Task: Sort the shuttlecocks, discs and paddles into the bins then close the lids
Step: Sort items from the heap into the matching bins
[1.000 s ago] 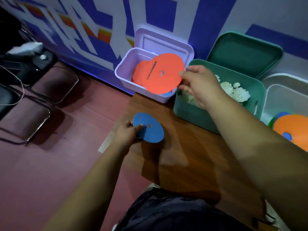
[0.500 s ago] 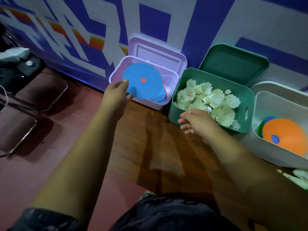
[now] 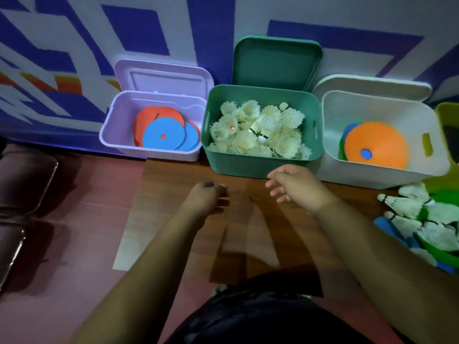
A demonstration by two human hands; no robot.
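The left hand [image 3: 203,198] and right hand [image 3: 296,186] hover empty, fingers loosely curled. A hasty grab at the heaped shuttlecocks [image 3: 404,206] could scatter them off the worktop [image 3: 169,184].

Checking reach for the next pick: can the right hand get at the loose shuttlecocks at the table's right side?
Probably yes: the right hand is empty, and the loose shuttlecocks lie just to its right with only bare table between them.

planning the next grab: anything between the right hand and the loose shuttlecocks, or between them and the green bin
Nothing visible. Only bare table lies between the right hand and the loose shuttlecocks at the right edge, and the green bin stands open, its lid propped up behind it.
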